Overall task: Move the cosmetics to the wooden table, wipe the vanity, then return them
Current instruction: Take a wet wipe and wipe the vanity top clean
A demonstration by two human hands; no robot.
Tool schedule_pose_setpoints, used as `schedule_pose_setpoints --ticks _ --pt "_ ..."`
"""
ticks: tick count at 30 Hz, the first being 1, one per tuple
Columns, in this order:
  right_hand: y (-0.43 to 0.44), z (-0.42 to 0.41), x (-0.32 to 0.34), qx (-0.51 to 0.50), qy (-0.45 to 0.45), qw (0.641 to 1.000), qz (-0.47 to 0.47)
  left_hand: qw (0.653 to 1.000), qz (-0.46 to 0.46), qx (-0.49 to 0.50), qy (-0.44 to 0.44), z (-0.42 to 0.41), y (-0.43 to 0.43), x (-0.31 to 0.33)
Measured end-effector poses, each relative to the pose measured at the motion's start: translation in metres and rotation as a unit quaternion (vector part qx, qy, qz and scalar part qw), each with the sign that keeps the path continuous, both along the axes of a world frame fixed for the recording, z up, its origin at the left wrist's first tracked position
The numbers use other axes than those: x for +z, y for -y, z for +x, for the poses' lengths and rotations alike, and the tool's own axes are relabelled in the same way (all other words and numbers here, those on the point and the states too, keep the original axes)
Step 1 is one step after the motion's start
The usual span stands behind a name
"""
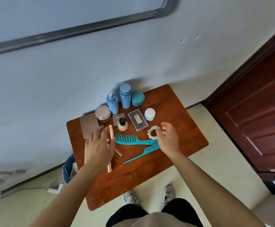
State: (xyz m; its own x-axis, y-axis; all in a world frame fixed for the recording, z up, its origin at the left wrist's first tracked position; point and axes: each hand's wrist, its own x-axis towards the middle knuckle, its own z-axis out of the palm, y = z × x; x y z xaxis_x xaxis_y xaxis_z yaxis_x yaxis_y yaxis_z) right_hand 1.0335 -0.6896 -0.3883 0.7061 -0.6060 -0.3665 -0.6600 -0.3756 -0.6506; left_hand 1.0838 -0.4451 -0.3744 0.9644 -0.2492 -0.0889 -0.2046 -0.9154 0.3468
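The wooden table carries the cosmetics: a blue pump bottle, a taller blue bottle, a teal jar, a white jar, a clear powder jar, a dark palette, a small pink compact, a foundation bottle and a brown palette. My left hand hovers flat with spread fingers over a pink tube and gold tubes. My right hand hangs relaxed beside a cream scrunchie, above two teal combs.
The table stands against a pale wall. A dark red door is at the right. Jeans fabric and a power strip lie on the floor left of the table. My feet in grey sneakers stand at its near edge.
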Motion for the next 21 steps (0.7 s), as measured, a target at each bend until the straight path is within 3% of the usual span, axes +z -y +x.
schedule_pose_setpoints --ticks 4,7,13,21 --pt "0.035 0.002 0.06 0.064 0.14 0.958 -0.241 0.984 -0.057 -0.089 0.141 0.039 0.041 0.058" --pt "0.065 -0.018 0.104 0.052 0.201 0.918 -0.339 0.952 -0.113 -0.161 0.236 0.057 0.087 0.094" --pt "0.128 -0.115 0.161 -0.05 0.223 0.878 -0.421 0.884 -0.21 -0.266 0.322 0.016 0.211 0.152" --pt "0.211 -0.306 0.203 -0.18 0.202 0.84 -0.471 0.819 -0.26 -0.412 0.305 -0.156 0.339 0.212"
